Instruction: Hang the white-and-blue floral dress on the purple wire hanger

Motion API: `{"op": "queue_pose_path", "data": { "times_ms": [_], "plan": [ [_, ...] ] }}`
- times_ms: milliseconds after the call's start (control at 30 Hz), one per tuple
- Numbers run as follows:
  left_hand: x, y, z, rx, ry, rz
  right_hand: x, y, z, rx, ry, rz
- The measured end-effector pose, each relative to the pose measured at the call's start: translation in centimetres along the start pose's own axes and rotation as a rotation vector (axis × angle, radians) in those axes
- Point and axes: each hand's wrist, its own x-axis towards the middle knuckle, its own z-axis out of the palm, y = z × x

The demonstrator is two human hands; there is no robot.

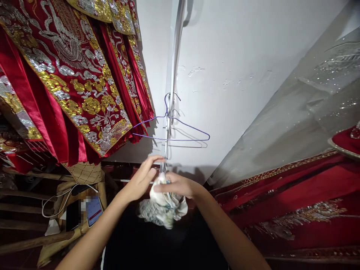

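A bunched, pale cloth (pixel 168 206) with a grey-green pattern hangs in front of my body. My right hand (pixel 178 185) is closed around its upper part, thumb across the front. To the left of the cloth, my left hand (pixel 144 179) has its thumb and bent fingers apart, with nothing between them. Its fingertips reach towards the lower end of the upright white pole (pixel 170 71); whether they touch it cannot be made out. Above both hands, a purple wire hanger (pixel 191 127) with no garment on it hangs at the pole.
Red garments (pixel 92 93) with gold and silver embroidery hang at the left. Below them, a phone (pixel 94 210) and a white cable (pixel 67 198) lie on a wooden chair (pixel 53 243). A white wall (pixel 225 45) stands ahead; a clear plastic cover (pixel 281 116) and red embroidered fabric (pixel 317 187) are at the right.
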Motion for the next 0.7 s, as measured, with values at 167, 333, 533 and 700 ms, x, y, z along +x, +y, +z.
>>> {"op": "queue_pose_path", "data": {
  "times_ms": [167, 333, 533, 700],
  "plan": [
    [-1.7, -4.4, 0.3, 0.127, -0.249, -0.116, -0.5, -2.4, -3.5, -0.48, -0.041, -0.142],
    [-1.0, -5.3, -3.4, 0.675, -0.256, -0.214, 2.3, -1.2, -8.0, -0.601, 0.596, -0.176],
    [-0.4, -5.6, -7.1, 0.966, -0.351, -0.455, 4.8, 1.7, -9.2, -0.854, 0.714, 0.061],
    [0.6, -6.3, -8.0, 0.994, -0.117, -0.252, 1.7, 1.4, -10.5, -1.033, 0.777, 0.077]
  ]
}}
